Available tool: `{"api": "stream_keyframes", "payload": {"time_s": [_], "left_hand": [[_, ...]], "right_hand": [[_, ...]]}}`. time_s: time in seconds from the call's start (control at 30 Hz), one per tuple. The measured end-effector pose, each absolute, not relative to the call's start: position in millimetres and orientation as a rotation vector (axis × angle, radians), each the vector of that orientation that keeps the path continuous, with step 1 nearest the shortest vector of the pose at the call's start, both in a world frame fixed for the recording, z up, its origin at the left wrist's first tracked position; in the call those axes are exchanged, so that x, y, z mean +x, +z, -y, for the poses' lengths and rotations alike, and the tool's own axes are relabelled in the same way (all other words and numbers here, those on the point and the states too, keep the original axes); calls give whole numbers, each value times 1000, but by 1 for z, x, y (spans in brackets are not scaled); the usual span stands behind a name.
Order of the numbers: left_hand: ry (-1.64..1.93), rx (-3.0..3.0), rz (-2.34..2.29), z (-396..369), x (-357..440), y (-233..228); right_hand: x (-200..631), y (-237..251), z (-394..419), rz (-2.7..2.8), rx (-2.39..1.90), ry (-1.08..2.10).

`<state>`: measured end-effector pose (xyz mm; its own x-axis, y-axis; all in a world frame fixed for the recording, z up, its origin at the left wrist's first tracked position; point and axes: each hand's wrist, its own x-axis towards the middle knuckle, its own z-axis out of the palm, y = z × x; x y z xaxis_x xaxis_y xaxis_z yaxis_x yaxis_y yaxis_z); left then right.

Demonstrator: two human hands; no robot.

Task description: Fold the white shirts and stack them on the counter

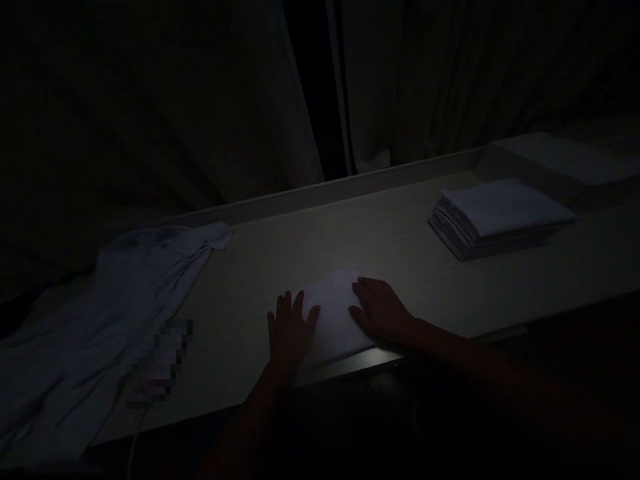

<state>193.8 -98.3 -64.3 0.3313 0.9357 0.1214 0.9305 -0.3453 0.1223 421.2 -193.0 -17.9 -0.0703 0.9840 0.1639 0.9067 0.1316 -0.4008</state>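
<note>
A white folded cloth (334, 320) lies flat near the front edge of the table, dimly lit. My left hand (290, 327) rests at its left side, palm down with the fingers spread. On the cloth's right side lies my right hand (383, 307), fingers stretched out and the thumb apart from them. Neither hand grips anything; both seem to press on the cloth. A stack of folded white cloths (505, 207) stands to the right, beyond my right hand.
Rumpled white fabric (105, 307) spreads over the left end of the pale table (320, 233). A blurred-out object (163, 360) lies beside it, with a cord (134, 443) below. A raised ledge (350, 187) and dark curtains (425, 87) line the back.
</note>
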Motion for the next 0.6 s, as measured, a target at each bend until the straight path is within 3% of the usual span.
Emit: {"api": "stream_keyframes", "payload": {"time_s": [0.2,0.4,0.6], "left_hand": [[299,2563,-1776,97,196,-63],[370,2647,-1774,103,196,-59],[420,2835,-1562,111,187,-42]], "right_hand": [[441,-25,235,1901,-1633,535],[432,-57,259,1964,-1577,378],[425,-58,246,2113,-1788,238]]}}
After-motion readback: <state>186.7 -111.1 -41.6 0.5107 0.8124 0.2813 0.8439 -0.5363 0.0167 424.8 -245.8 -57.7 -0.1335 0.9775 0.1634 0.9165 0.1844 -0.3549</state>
